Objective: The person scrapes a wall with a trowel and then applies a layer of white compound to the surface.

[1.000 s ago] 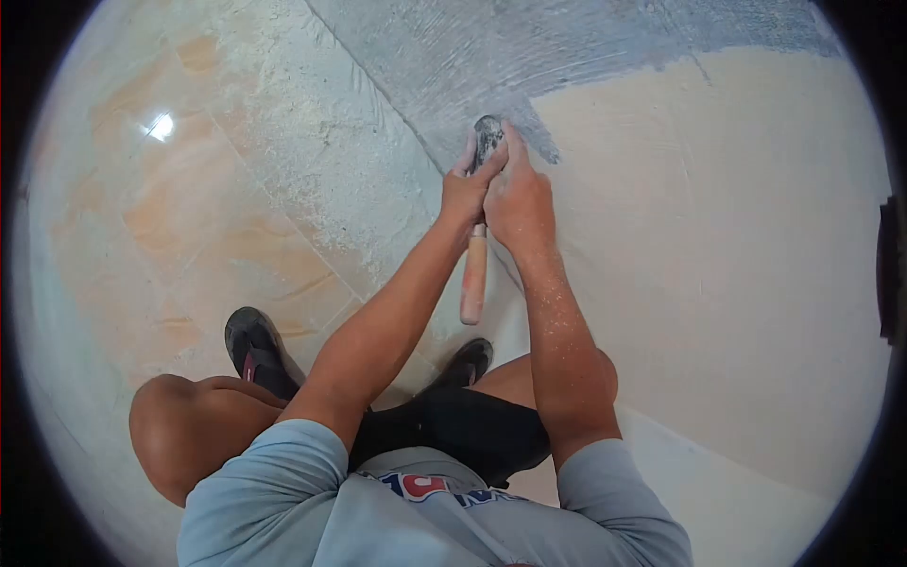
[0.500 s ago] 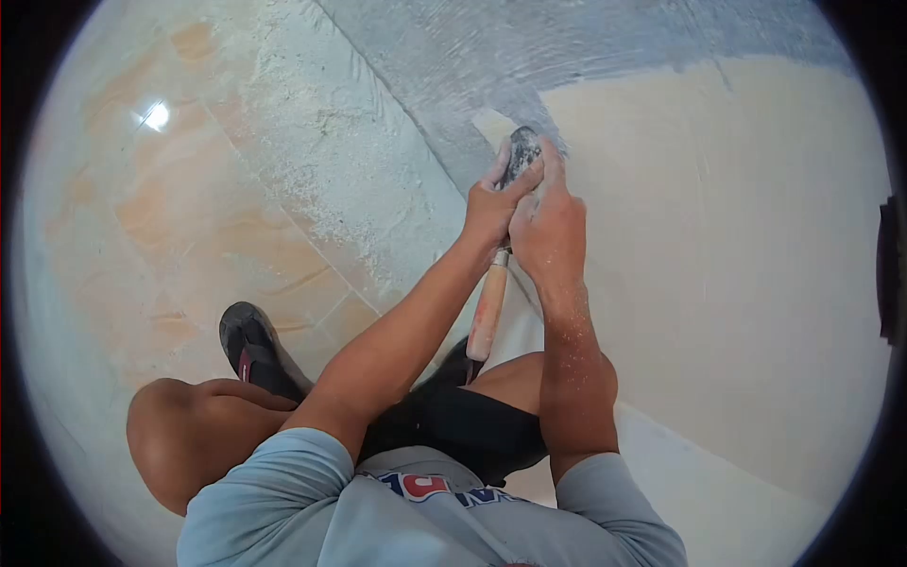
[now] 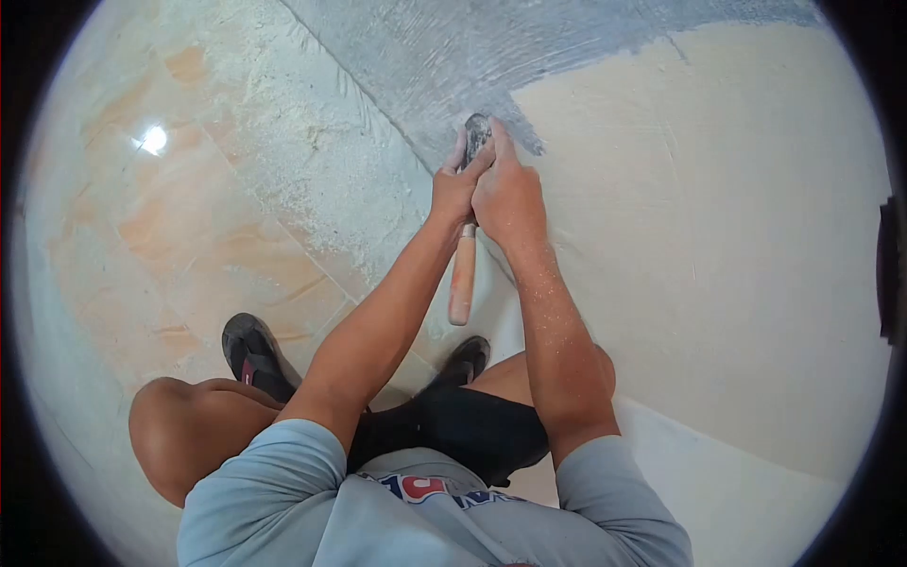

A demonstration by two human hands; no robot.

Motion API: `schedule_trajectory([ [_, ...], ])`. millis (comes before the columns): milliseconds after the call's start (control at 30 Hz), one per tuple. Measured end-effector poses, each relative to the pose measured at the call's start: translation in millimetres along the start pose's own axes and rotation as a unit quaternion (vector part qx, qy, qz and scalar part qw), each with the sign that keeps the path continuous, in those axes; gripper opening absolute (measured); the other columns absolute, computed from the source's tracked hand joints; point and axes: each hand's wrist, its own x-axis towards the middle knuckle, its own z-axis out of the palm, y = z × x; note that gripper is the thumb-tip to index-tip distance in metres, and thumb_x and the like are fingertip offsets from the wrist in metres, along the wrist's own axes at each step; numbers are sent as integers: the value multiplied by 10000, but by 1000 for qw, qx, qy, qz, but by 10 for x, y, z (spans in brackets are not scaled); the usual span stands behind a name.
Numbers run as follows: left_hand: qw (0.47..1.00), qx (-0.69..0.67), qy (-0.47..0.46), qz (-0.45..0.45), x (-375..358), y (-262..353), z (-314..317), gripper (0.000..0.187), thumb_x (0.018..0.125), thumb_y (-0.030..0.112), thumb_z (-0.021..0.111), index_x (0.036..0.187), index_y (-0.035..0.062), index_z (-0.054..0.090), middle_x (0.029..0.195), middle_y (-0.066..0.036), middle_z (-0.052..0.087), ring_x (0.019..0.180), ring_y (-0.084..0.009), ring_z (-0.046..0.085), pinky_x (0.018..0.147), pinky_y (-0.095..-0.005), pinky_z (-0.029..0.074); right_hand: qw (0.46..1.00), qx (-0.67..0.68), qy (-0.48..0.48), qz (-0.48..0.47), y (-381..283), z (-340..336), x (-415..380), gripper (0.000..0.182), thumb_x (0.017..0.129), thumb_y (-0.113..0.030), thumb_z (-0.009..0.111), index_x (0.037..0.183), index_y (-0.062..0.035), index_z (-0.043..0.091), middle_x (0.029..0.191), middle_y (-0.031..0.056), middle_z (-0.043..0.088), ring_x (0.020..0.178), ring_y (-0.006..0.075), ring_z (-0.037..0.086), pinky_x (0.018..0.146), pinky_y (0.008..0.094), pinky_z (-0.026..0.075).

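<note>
Both hands are closed around a trowel with a wooden handle and a dark, powder-smeared metal blade. My left hand grips its left side, thumb and fingers along the blade. On the right side my right hand presses it, with the index finger stretched toward the tip. The handle points back toward my body, below the hands. The blade lies over the grey bare wall, close to the wall's bottom edge and left of the cream plaster coat. My hands hide much of the blade.
White powder and crumbs lie along the foot of the wall. Tiled floor with orange marbling spreads to the left. My shoes stand below my hands. A dark object sits at the far right edge.
Both hands and the trowel have shifted left and slightly up in view, from the plaster's edge toward the wall's foot. The small cream patch beside the blade tip no longer shows.
</note>
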Motion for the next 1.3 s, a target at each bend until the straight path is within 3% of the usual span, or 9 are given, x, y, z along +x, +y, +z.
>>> schedule_trajectory([
  [67, 1000, 23, 14, 15, -18, 47, 23, 842, 937, 164, 774, 1606, -11, 294, 1188, -98, 695, 974, -129, 650, 827, -259, 539, 998, 36, 44, -36, 16, 59, -6, 625, 912, -61, 503, 1529, -117, 426, 972, 344, 676, 927, 529, 659, 815, 596, 511],
  [333, 999, -12, 17, -30, -382, -36, 336, 855, 921, 188, 805, 1602, 7, 320, 1136, -51, 694, 908, -92, 638, 773, -234, 530, 999, 11, 32, -5, 15, -280, -262, 565, 933, -54, 473, 1498, -41, 455, 1147, 320, 676, 1010, 514, 658, 870, 578, 515],
  [733, 1000, 9, 13, 12, -4, -110, -15, 776, 938, 212, 788, 1571, 1, 392, 1184, -60, 695, 942, -94, 645, 795, -237, 532, 1000, -2, 11, -21, 14, -4, -38, 628, 922, -62, 492, 1543, -105, 407, 951, 327, 692, 887, 522, 667, 796, 581, 518],
  [767, 999, 20, 25, -6, -138, -22, 112, 762, 938, 211, 788, 1563, 0, 407, 1175, -59, 696, 938, -92, 644, 793, -240, 532, 1000, -16, -6, -8, -11, -89, -86, 546, 979, -92, 479, 1520, -51, 415, 1139, 317, 680, 965, 508, 669, 839, 578, 521],
  [867, 999, 17, 35, -26, -248, 26, 217, 726, 934, 211, 794, 1537, -2, 452, 1159, -57, 697, 930, -88, 640, 792, -247, 532, 1000, 5, -10, 4, -40, -182, -153, 537, 981, -96, 479, 1513, -46, 425, 1170, 313, 673, 997, 506, 664, 853, 577, 519],
  [933, 1000, -2, 18, -21, -99, -62, 81, 763, 934, 211, 795, 1560, -1, 414, 1188, -63, 687, 926, -91, 641, 788, -240, 530, 1000, -12, 0, 2, -39, -59, -69, 535, 984, -100, 482, 1515, -54, 428, 1166, 315, 673, 993, 505, 668, 852, 577, 519],
  [1000, 1000, 19, 16, 0, 71, -30, -75, 802, 940, 201, 787, 1586, -1, 357, 1219, -82, 681, 939, -105, 641, 799, -247, 534, 1000, -20, 7, -20, -5, 116, 60, 602, 944, -98, 497, 1540, -112, 408, 961, 342, 686, 895, 526, 667, 808, 596, 509],
  [1167, 999, 41, 14, 4, 184, 46, -222, 862, 930, 209, 790, 1607, -4, 301, 1232, -107, 678, 964, -123, 650, 815, -255, 539, 1000, 18, -14, 5, -56, 206, 100, 608, 957, -101, 481, 1555, -153, 390, 1002, 341, 685, 952, 531, 660, 844, 603, 505],
  [1300, 999, 39, 31, 0, -85, -39, 40, 716, 935, 210, 783, 1517, -48, 454, 1123, -79, 703, 916, -107, 646, 773, -243, 533, 999, -1, 22, -24, 9, 20, -56, 623, 940, -84, 500, 1551, -145, 388, 1005, 327, 689, 922, 509, 674, 808, 581, 525],
])
